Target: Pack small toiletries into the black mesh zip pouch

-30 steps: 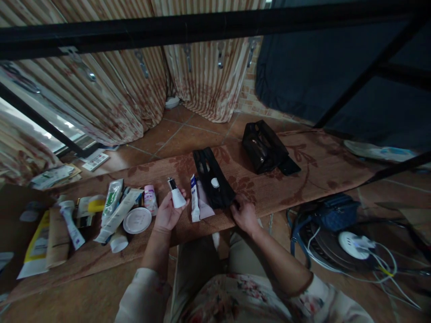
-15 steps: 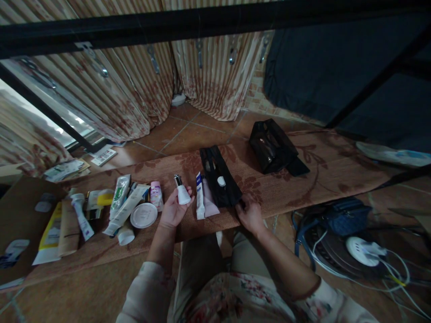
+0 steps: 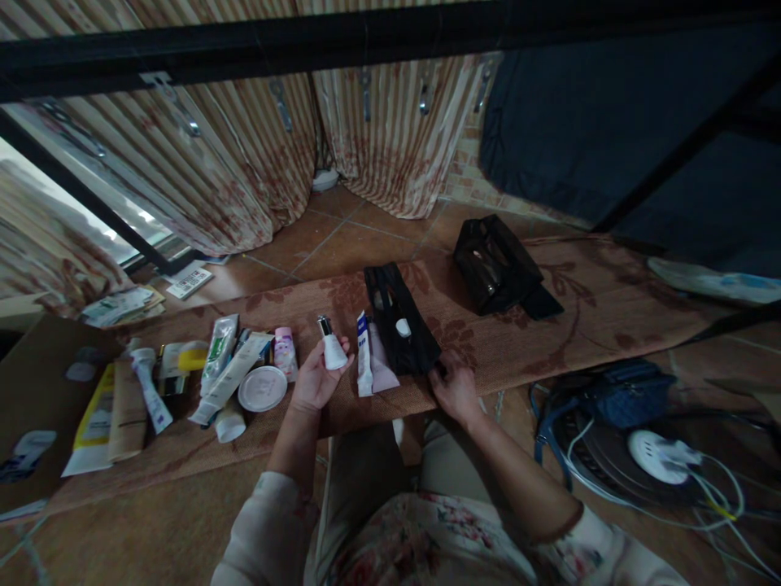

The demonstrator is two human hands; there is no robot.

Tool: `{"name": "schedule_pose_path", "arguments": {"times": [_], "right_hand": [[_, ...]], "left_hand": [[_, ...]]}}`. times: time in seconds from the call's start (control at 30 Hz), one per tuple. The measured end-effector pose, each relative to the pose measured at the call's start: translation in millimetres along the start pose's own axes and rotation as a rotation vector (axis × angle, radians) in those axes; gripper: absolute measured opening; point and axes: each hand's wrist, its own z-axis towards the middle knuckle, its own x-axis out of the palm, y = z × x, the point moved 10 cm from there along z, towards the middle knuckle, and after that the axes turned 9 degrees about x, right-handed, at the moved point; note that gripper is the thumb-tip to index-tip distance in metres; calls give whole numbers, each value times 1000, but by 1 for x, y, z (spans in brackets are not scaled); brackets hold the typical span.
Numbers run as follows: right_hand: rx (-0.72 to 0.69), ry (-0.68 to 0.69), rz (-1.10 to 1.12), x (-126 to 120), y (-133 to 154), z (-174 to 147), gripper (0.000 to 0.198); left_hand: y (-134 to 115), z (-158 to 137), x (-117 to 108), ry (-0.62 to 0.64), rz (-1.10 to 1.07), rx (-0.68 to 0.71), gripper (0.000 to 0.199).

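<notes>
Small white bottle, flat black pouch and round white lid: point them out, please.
small white bottle [image 3: 333, 352], head view, on its white body.
flat black pouch [image 3: 407, 348], head view, on its near half.
round white lid [image 3: 262, 388], head view, on its top face.

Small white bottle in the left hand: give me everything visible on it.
The small white bottle with a dark, silver-tipped cap has a squat, cone-like white body that narrows up to a slim neck; it looks like plastic, and no label can be read. The cap is on. It is held roughly upright, tilted slightly, above the patterned brown mat. The left hand, palm up, grips its base with the fingertips. A white and blue tube lies just to its right, not touching.
</notes>
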Motion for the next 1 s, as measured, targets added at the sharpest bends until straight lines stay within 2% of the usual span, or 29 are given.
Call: {"name": "schedule_pose_path", "arguments": {"times": [1.0], "right_hand": [[-3,-19,6,-1,0,0,14]], "left_hand": [[0,0,0,5,7,3,28]]}}
